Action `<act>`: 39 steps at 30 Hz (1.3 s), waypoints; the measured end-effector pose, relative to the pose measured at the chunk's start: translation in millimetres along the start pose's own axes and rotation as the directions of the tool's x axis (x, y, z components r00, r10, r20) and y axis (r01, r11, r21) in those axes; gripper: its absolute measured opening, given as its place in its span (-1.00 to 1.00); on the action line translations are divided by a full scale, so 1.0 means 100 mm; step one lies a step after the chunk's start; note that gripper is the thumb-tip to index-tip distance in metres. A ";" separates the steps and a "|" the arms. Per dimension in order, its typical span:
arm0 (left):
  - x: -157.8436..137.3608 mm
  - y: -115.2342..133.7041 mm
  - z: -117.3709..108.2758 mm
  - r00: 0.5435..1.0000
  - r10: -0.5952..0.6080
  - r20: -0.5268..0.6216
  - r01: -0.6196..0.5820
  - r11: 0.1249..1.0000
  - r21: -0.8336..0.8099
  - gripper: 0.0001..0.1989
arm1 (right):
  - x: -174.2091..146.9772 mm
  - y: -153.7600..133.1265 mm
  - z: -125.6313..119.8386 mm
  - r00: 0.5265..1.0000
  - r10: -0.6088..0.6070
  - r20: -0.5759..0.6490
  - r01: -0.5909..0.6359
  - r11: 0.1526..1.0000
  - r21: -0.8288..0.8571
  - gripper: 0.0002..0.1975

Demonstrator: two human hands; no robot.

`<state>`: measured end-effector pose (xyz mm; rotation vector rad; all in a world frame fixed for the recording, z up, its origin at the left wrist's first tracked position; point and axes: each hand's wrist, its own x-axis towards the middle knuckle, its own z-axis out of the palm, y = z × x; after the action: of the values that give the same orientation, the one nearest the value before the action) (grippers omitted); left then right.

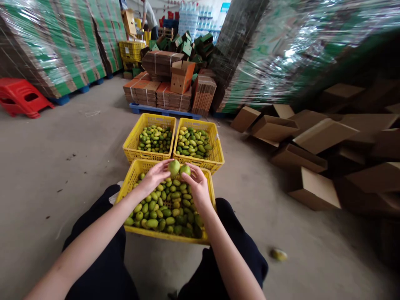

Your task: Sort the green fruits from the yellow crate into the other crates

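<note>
My left hand is closed on a pale green oval fruit, its fingers around the left side. Right beside it, my right hand grips a second, slightly darker green fruit. Both are raised over the far part of a yellow plastic crate standing between my knees. Many green and yellowish fruits of the same sort cover most of that crate's bottom. Two more yellow crates, left and right, stand just beyond it, each holding similar fruits.
Bundled flat cartons lie on a blue pallet ahead. Open cardboard boxes are heaped on the right. Wrapped pallet stacks flank both sides. A red stool stands left; one fruit lies on the floor. A person works far back.
</note>
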<state>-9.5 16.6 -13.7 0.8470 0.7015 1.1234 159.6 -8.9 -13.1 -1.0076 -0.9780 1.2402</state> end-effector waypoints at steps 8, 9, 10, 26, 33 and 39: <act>0.07 -0.01 0.06 0.948 -0.309 -0.073 0.268 0.902 -0.337 -0.69 | 0.01 0.02 0.10 0.979 0.203 -0.023 -0.181 0.916 0.357 -0.74; 0.06 -0.01 0.07 0.948 -0.309 -0.072 0.266 0.899 -0.348 -0.68 | 0.01 0.01 0.12 0.980 0.199 -0.028 -0.174 0.910 0.376 -0.73; 0.05 -0.01 0.08 0.952 -0.297 -0.066 0.256 0.899 -0.356 -0.69 | 0.00 0.00 0.13 0.980 0.195 -0.031 -0.169 0.908 0.383 -0.72; -0.03 -0.39 0.23 0.977 -0.031 -0.210 -0.010 0.982 -0.190 -0.76 | -0.13 0.44 0.38 0.994 0.072 -0.085 -0.073 0.997 -0.013 -0.49; -0.03 -0.58 0.15 0.917 -0.212 -0.339 0.077 0.925 -0.371 -0.78 | -0.25 0.59 0.48 0.994 0.076 -0.082 -0.077 0.997 -0.018 -0.49; 0.04 -0.43 0.10 0.866 -0.438 -0.240 0.260 0.806 -0.532 -0.60 | -0.23 0.24 0.39 0.999 0.047 0.021 -0.049 0.992 0.118 -0.72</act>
<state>20.0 9.5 -45.6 0.0654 0.7875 1.0459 114.2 -27.7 -26.2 -0.9327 -0.8876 1.3337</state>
